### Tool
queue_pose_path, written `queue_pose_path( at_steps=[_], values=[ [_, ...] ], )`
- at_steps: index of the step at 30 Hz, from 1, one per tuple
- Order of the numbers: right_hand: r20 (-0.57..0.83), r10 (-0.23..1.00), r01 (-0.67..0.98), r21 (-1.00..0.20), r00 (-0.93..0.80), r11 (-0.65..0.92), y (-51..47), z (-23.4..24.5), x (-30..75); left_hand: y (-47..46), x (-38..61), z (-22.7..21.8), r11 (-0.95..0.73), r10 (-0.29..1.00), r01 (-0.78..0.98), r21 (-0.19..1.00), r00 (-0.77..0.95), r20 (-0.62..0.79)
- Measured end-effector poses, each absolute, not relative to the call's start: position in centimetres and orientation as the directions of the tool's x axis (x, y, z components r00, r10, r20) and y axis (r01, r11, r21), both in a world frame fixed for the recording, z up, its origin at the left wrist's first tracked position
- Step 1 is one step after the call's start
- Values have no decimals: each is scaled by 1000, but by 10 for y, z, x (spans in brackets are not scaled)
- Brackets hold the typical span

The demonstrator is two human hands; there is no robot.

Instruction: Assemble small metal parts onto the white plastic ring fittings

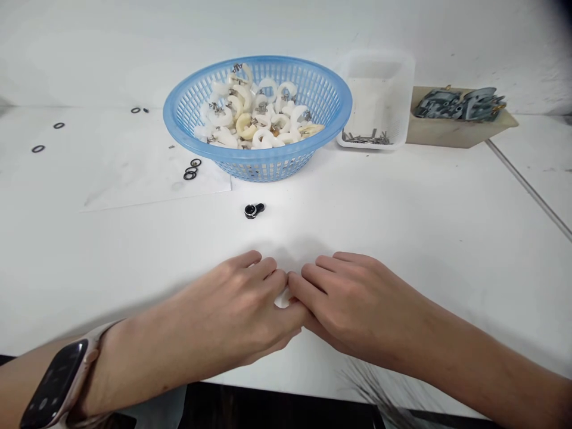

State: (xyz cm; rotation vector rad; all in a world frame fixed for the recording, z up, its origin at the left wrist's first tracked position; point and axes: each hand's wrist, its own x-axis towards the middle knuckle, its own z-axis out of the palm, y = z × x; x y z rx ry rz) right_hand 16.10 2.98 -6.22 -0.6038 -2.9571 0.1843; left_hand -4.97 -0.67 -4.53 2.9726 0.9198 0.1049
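My left hand (236, 310) and my right hand (353, 304) meet at the table's near edge, fingers curled toward each other. Between the fingertips they pinch a small white part (282, 300), mostly hidden. A watch (58, 381) is on my left wrist. A small black and metal piece (254, 210) lies on the table just beyond the hands. Farther back stands a blue basket (214, 149) holding several white curved plastic parts (259, 116) with metal clips.
Black rubber rings (191, 170) lie left of the basket, and more rings (38, 148) are scattered at far left. A clear plastic tub (379, 71) with metal pins (366, 138) stands right of the basket. A cardboard tray (451, 131) of grey metal parts is at back right.
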Motion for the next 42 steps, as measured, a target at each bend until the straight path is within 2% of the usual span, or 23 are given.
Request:
queue_pose_path(
  at_steps=[33, 42],
  values=[
    [120, 402, 383, -156, -908, 911, 29, -63, 160, -5, -50, -46, -839, 544, 541, 59, 836, 75],
    [115, 386, 368, -150, -915, 918, 28, -62, 159, -5, -50, -44, -845, 534, 534, 6, 843, 66]
  ],
)
